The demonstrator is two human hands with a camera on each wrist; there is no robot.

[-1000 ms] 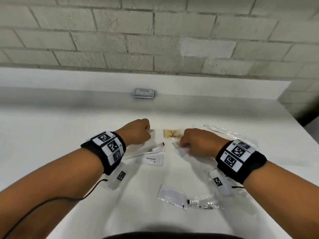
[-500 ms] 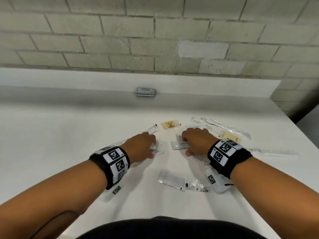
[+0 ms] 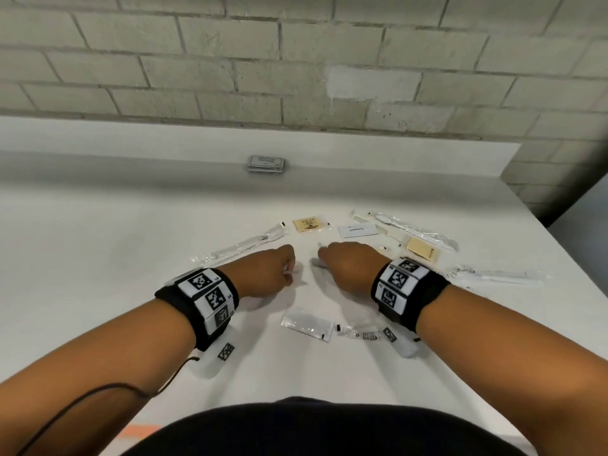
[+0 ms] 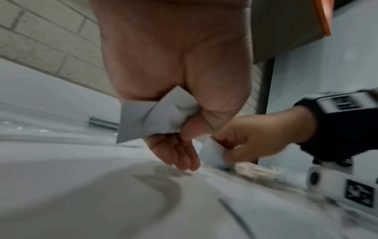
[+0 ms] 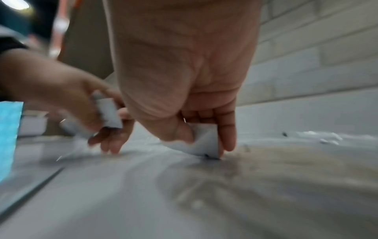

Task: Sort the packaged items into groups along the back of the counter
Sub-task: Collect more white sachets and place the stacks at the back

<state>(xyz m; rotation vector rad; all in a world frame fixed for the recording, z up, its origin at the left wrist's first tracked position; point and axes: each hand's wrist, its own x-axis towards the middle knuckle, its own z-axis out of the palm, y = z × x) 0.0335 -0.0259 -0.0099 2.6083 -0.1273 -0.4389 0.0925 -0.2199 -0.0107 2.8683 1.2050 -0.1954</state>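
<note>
The packaged items (image 3: 357, 232) lie scattered on the middle and right part of the white counter (image 3: 98, 245): flat white sachets, two yellow packets, long clear sleeves with toothbrushes. One small stack (image 3: 266, 164) already stands at the back, against the low ledge under the brick wall.

The left hand (image 3: 269, 274) pinches a white sachet (image 4: 155, 116) between the thumb and the curled index finger, and the other fingers hang relaxed. The right hand (image 3: 352, 268) pinches another white sachet (image 5: 202, 142) between thumb and fingers, with its lower corner touching the counter.

I judge that these sachets are very light, thin and soft; the one in the left hand is already crumpled. The film is probably slippery and lies flat, so it is better to lift an edge or a corner first and then pinch it. The long sleeves will bend, so the middle is the good place to take them.

Compared with half a second ago, the left hand now holds its sachet clear of the surface, and both hands are a little closer together.
</note>
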